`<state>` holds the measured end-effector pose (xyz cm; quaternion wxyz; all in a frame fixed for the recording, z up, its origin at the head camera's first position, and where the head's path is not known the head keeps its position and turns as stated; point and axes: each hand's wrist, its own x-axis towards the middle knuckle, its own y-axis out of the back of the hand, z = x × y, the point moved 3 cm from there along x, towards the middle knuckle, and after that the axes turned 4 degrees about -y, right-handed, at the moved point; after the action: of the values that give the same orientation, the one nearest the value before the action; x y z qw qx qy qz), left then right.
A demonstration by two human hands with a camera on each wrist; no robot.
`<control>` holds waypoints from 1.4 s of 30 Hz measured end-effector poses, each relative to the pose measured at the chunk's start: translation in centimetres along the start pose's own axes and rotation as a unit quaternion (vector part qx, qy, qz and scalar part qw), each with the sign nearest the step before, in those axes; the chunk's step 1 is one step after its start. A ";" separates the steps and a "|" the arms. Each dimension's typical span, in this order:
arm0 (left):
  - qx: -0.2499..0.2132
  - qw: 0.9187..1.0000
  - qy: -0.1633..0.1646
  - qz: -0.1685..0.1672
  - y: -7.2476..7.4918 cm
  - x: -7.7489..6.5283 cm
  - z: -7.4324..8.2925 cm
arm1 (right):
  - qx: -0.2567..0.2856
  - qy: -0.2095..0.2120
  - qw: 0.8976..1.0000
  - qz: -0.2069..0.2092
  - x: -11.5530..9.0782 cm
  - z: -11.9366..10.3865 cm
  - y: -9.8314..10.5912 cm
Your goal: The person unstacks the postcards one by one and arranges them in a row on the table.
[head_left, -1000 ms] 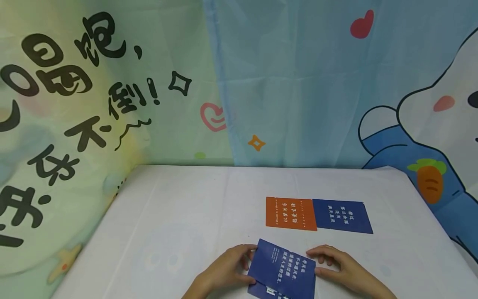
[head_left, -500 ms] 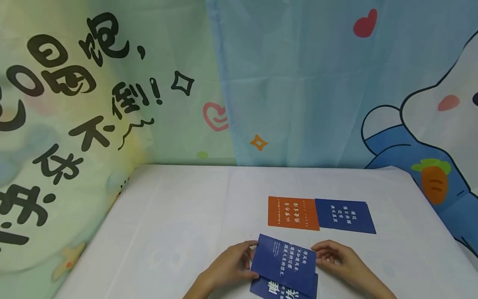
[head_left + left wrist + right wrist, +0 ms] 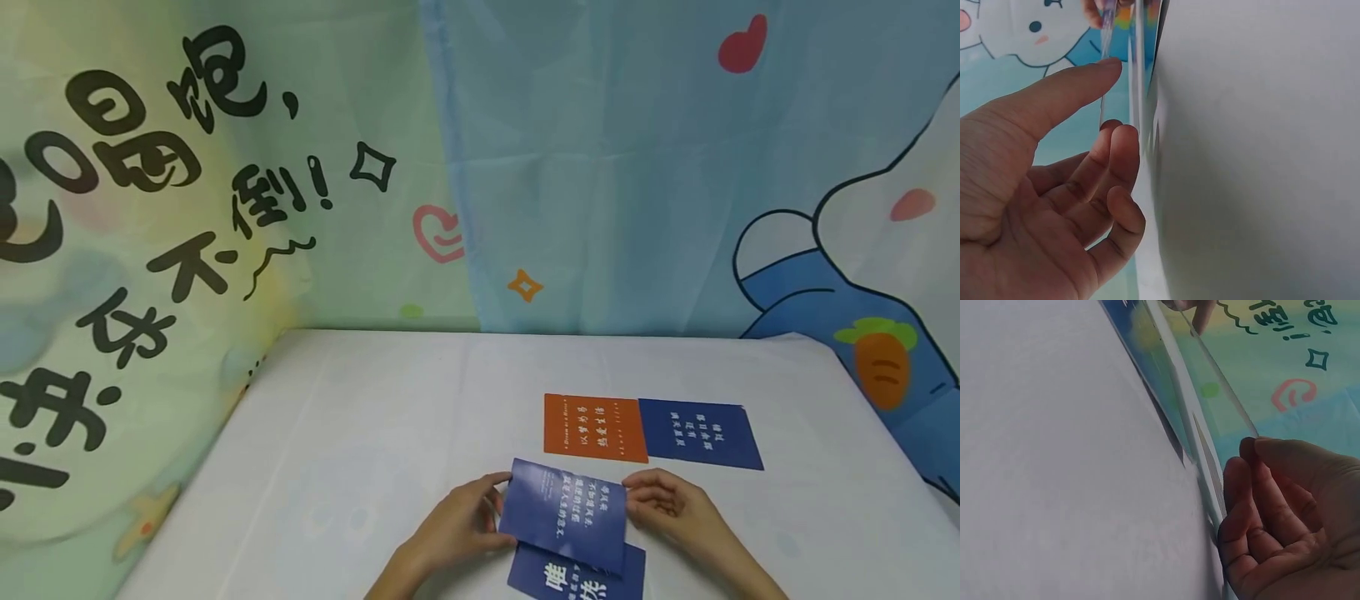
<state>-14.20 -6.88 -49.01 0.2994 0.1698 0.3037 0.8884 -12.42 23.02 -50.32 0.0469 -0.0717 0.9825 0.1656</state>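
Note:
A blue card (image 3: 562, 512) with white writing is held up between the two hands, tilted, in the head view. My left hand (image 3: 457, 518) pinches its left edge between thumb and fingers. At the right edge, my right hand (image 3: 678, 510) pinches with thumb and forefinger, the other fingers curled in. Below the held card and partly hidden by it lies another blue card (image 3: 577, 583) with large white characters. Edge-on, the held card is a thin strip (image 3: 1232, 394) running to the thumb in the right wrist view.
Farther back on the white table (image 3: 390, 417), an orange card (image 3: 595, 429) and a blue card (image 3: 702, 435) lie side by side, edges meeting. A printed cloth (image 3: 600, 167) with a cartoon figure and characters hangs behind the table.
Both hands have raised the upper blue card away from the one beneath, so more of the lower card shows. The right hand's spread fingers have closed on the card's edge. The head view has shifted slightly.

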 end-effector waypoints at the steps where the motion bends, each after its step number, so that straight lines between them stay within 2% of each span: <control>1: 0.000 1.000 -0.001 0.003 0.1 0.0 0.0 | 0.007 0.005 1.000 0.001 0.1 -0.1 -0.2; 5: -0.010 1.000 0.001 0.015 0.6 -0.3 -0.3 | 0.031 0.013 0.999 0.004 0.6 -0.3 -0.8; 10: -0.012 1.000 0.014 0.022 1.0 -0.6 -0.7 | 0.040 -0.013 0.999 0.010 1.1 -0.7 -1.4; 14: -0.012 0.999 0.022 0.029 1.4 -0.8 -1.0 | 0.045 -0.017 0.999 -0.003 1.3 -1.0 -1.9; 27: -0.021 0.996 0.058 0.065 2.3 -1.0 -1.8 | 0.064 0.060 0.994 -0.070 1.8 -2.5 -4.4; 33: -0.020 0.994 0.067 0.081 2.8 -1.2 -1.9 | 0.036 0.075 0.991 -0.102 2.2 -3.3 -5.6; 36: -0.015 0.993 0.070 0.092 3.1 -1.2 -2.0 | 0.009 0.063 0.993 -0.097 2.7 -3.6 -6.1; 42: -0.007 0.990 0.076 0.121 3.6 -1.2 -2.5 | -0.001 0.088 0.994 -0.071 3.5 -3.9 -6.8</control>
<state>-16.05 -11.01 -48.73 0.1667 0.1350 0.2962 0.9307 -15.09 14.97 -49.22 -0.0279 -0.1554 0.9751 0.1557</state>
